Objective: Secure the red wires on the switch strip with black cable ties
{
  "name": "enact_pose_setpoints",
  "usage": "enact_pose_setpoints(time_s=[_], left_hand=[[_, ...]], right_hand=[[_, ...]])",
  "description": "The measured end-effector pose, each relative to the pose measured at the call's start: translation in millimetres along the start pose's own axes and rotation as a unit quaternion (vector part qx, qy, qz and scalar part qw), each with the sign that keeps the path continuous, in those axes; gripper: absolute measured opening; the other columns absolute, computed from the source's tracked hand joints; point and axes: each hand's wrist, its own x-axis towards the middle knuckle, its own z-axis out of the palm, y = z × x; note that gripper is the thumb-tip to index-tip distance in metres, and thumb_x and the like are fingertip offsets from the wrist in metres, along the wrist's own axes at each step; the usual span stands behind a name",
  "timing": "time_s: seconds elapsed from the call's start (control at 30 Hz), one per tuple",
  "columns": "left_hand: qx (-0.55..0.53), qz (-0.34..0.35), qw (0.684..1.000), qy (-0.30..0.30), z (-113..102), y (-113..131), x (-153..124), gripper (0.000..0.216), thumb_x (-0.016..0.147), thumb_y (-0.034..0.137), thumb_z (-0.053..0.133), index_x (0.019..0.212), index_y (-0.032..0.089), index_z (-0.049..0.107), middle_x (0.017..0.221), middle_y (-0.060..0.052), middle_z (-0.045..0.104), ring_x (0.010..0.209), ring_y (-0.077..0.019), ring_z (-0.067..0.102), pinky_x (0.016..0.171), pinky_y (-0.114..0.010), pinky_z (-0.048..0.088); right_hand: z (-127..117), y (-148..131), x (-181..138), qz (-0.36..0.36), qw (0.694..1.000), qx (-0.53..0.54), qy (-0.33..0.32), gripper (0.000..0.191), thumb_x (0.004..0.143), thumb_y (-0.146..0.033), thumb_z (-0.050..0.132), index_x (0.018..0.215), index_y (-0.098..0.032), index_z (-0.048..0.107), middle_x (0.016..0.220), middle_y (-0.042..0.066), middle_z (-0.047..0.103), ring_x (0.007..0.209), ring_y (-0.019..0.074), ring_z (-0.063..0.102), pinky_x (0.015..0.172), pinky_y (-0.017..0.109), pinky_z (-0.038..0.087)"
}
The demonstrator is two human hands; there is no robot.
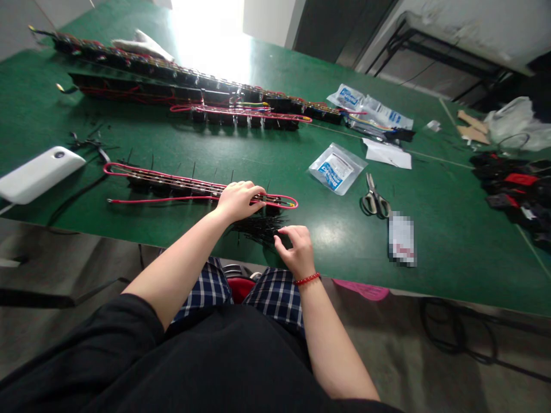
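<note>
A long black strip (172, 189) lies on the green table in front of me, with a looped red wire (129, 167) along its top and thin black cable ties standing up from it. My left hand (241, 201) rests over the strip's right part, its fingers curled round the wire and strip. Just below lies a loose bundle of black cable ties (258, 229). At the right end of that bundle is my right hand (297, 248), thumb and forefinger closed in a pinch on a tie end; the tips partly hide it.
Further back lie more wired black strips (142, 92). To the right are a clear plastic bag (338, 168), scissors (374, 199) and a blurred packet (402, 238). A white device (41, 175) sits at left. Red and black parts (516, 189) are piled far right.
</note>
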Motion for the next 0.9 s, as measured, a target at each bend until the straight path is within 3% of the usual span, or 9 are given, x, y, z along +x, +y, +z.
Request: enact_pose_setpoints(time_s=[0.53,0.9], left_hand=[[0.013,0.009,1.0,0.003,0.5,1.7,-1.5,0.032,0.096,0.05,0.057,0.12,0.032,0.067,0.114,-0.004,0.069,0.109,-0.0258,0.062,0.093,-0.039,0.044],[0.006,0.007,1.0,0.007,0.7,1.3,-1.3,0.029,0.096,0.049,0.059,0.118,0.032,0.067,0.114,-0.003,0.069,0.109,-0.0256,0.063,0.092,-0.039,0.045]], right_hand=[[-1.5,-0.7,-2.5,-0.013,0.999,-0.035,-0.029,0.015,0.093,-0.038,0.065,0.094,-0.026,0.075,0.094,0.007,0.076,0.093,0.0269,0.064,0.087,0.046,0.049],[10.6,-14.8,-1.5,-0.009,0.994,-0.097,0.042,0.009,0.092,-0.029,0.067,0.093,-0.022,0.073,0.093,0.004,0.076,0.092,0.0217,0.063,0.088,0.038,0.044]])
